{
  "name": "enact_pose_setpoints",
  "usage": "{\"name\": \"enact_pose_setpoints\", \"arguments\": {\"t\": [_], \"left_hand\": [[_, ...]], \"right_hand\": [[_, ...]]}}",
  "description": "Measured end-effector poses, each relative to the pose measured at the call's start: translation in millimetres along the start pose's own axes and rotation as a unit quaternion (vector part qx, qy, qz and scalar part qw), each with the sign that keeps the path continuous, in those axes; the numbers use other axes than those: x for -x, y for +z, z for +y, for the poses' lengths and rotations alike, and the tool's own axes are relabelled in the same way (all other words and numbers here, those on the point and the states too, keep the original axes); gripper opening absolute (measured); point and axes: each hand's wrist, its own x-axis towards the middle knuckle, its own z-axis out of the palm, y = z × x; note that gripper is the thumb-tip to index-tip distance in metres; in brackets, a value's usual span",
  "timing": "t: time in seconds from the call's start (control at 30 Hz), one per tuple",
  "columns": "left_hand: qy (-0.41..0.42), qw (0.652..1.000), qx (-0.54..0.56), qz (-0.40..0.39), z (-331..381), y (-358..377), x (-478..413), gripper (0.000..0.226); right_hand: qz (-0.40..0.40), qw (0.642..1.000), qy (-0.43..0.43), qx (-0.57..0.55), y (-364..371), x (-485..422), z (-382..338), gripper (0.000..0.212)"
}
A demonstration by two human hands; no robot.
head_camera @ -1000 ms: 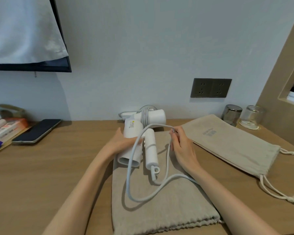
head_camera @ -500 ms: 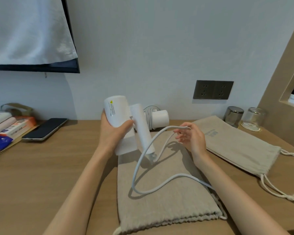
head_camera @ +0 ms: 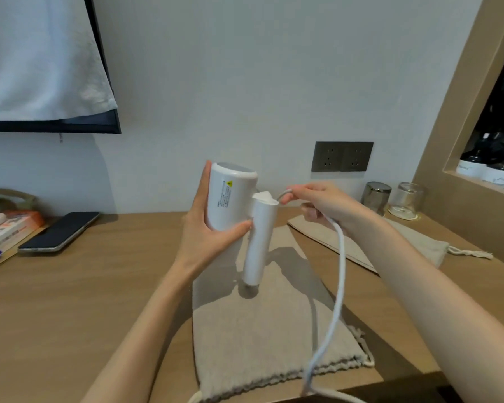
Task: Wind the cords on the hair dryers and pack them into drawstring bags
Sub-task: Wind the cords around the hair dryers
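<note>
Hair dryer point(head_camera: 229, 205) held up over the near drawstring bag point(head_camera: 262, 344) on the desk point(head_camera: 85, 286) — left hand point(head_camera: 207, 237) wrapped round its barrel. Right hand point(head_camera: 323, 205) pinches the cord point(head_camera: 339, 274) beside the handle — slack hangs past the front edge.

Wall: a plain pale wall point(head_camera: 245, 82) stands ahead of me, beyond my left hand point(head_camera: 204, 234) and my right hand point(head_camera: 326, 203).
Desk: a light wooden desk point(head_camera: 85, 286) lies under both hands and meets the wall.
Screen: dark-framed screen point(head_camera: 99, 125), high to the left of my left hand, with a white cloth point(head_camera: 35, 53) over it.
Sockets: dark double socket plate point(head_camera: 342, 156) on the wall, above my right hand.
Recess: wood-framed recess point(head_camera: 451, 126) to the right of my right hand.
Light: soft and even.
</note>
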Motion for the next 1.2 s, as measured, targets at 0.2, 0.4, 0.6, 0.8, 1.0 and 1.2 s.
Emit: {"name": "enact_pose_setpoints", "arguments": {"t": [0.2, 0.4, 0.6, 0.8, 1.0, 1.2], "left_hand": [[0.005, 0.995, -0.101, 0.003, 10.0, 12.7, 9.9, 0.103], [0.004, 0.991, -0.116, 0.070, 4.5, 13.2, 9.2, 0.103], [-0.029, 0.993, -0.023, 0.116, 0.3, 15.0, 6.5, 0.109], [-0.033, 0.985, 0.081, 0.148, -8.1, 13.7, 4.0, 0.107], [-0.031, 0.975, 0.139, 0.171, -4.0, 21.2, 5.4, 0.105], [-0.055, 0.973, 0.189, 0.123, -4.4, 26.7, 9.5, 0.098]], "right_hand": [[0.065, 0.962, -0.149, 0.218, 27.5, 9.2, -24.2, 0.017], [0.107, 0.917, -0.239, 0.300, 38.8, 21.5, -20.6, 0.002], [0.131, 0.883, -0.266, 0.364, 53.8, 36.0, -7.3, 0.024], [0.122, 0.890, -0.298, 0.324, 61.9, 41.7, 13.1, 0.043], [0.124, 0.896, -0.311, 0.294, 72.1, 37.6, 27.5, 0.043], [0.115, 0.889, -0.274, 0.349, 70.9, 25.3, 45.0, 0.057]]}}
